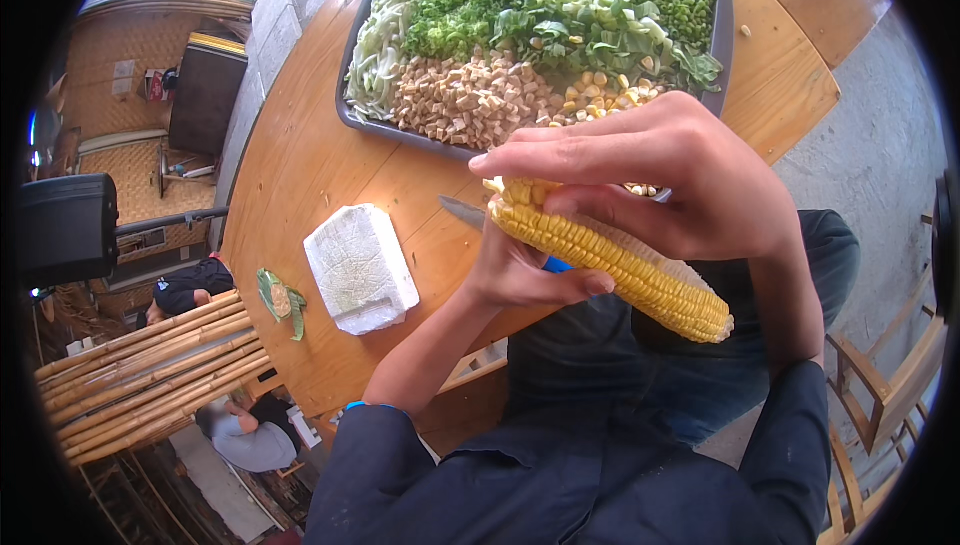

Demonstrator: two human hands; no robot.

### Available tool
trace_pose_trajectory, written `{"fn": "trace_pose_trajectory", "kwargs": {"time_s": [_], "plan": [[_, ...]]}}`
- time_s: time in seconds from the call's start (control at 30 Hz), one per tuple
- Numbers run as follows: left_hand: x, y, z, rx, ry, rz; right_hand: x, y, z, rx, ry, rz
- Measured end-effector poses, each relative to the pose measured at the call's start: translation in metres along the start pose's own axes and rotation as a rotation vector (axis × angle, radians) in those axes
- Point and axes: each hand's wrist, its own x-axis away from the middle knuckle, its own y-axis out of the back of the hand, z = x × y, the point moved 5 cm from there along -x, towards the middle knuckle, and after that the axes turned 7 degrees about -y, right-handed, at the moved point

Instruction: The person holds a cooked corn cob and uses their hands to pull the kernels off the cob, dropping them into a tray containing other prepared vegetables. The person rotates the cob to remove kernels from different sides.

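A corn cob with yellow kernels lies slantwise in front of my torso, a strip along its upper side stripped bare. My left hand holds it from below, thumb along the kernel rows. Over its far end arches my right hand, thumb pressed against loosened kernels and fingers stretched above. Behind the right hand shows a bit of a container with pale kernels, mostly hidden. Something blue peeks out under the left hand. A knife blade lies on the table beside the left wrist, its handle hidden.
A dark tray on the wooden table holds diced tofu-like cubes, chopped greens, pale shreds and corn kernels. A scored white foam block and a leaf scrap lie left. Two people sit near a bamboo bench.
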Motion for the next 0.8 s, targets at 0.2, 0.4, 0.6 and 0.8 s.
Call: {"fn": "trace_pose_trajectory", "kwargs": {"time_s": [0.2, 0.4, 0.6, 0.8], "plan": [[-0.003, 0.002, 0.000, 0.033, -0.052, -0.034, -0.004, 0.004, -0.006, -0.033, 0.088, -0.035], [-0.004, 0.000, 0.000, 0.061, 0.027, -0.044, -0.004, 0.008, -0.010, -0.079, -0.135, 0.071], [-0.006, -0.004, -0.002, 0.100, 0.014, -0.071, -0.003, 0.007, -0.014, -0.116, -0.158, 0.072], [-0.006, -0.003, -0.005, -0.005, -0.050, -0.036, -0.003, 0.011, -0.011, -0.088, -0.227, 0.134]]}}
